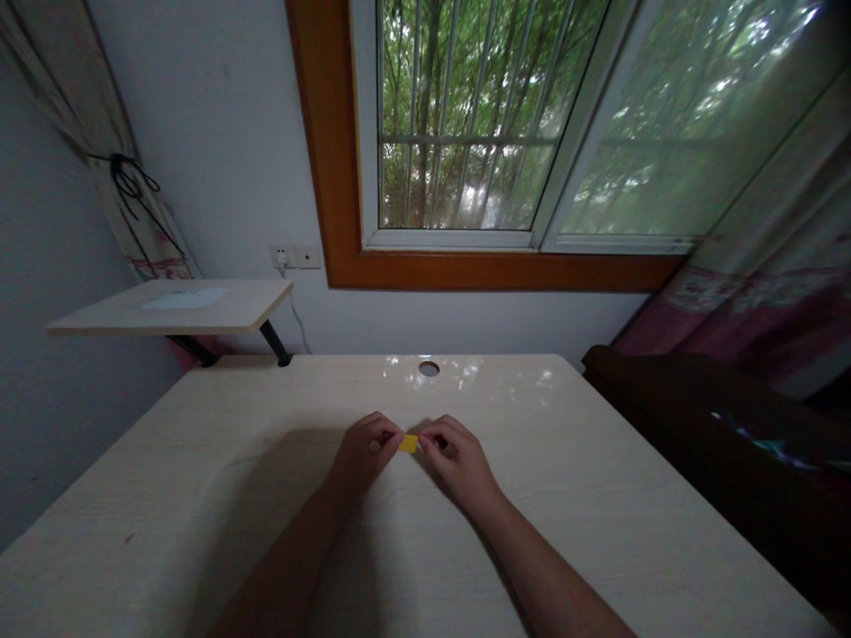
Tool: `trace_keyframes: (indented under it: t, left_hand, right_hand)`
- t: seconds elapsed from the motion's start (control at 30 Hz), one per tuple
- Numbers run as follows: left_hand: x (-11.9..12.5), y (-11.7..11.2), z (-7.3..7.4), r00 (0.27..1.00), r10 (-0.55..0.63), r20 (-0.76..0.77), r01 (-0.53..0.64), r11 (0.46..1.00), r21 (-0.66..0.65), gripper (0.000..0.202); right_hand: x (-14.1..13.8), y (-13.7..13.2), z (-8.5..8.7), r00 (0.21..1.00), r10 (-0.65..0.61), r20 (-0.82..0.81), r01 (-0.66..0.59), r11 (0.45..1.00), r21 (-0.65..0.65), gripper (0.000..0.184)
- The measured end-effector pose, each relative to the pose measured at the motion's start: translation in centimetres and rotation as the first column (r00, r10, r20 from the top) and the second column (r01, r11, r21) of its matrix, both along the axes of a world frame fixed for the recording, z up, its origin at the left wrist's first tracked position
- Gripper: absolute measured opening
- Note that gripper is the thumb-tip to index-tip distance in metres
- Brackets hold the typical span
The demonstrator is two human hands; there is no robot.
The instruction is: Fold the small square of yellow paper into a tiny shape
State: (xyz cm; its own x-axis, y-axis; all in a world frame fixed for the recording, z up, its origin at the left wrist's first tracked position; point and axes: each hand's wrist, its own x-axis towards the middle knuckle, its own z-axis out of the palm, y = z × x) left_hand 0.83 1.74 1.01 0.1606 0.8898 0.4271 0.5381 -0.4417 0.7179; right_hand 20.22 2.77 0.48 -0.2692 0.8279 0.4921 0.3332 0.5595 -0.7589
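Note:
A small yellow piece (408,443), flat and perhaps paper, is held between my two hands over the desk. My left hand (367,450) pinches its left end between thumb and fingers. At its right end, the thumb and fingertips of my right hand (458,456) are closed on it. The fingertips cover both ends, so only the middle of the piece shows. Beneath both hands lies the pale wood-grain desktop (572,523).
A raised shelf (259,301) on black posts stands at the desk's back left, with a white sheet (186,299) on it. A round cable hole (429,369) lies near the back edge. Dark furniture (698,425) borders the right side.

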Motion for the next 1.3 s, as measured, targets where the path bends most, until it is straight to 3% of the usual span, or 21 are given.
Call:
trace_keyframes:
  t: [1.3]
  left_hand:
    - [0.25, -0.03, -0.27, 0.995, -0.092, -0.034, 0.092, 0.996, 0.008, 0.013]
  right_hand:
    - [-0.05, -0.08, -0.06, 1.0, 0.02, 0.022, -0.021, 0.999, 0.046, 0.009]
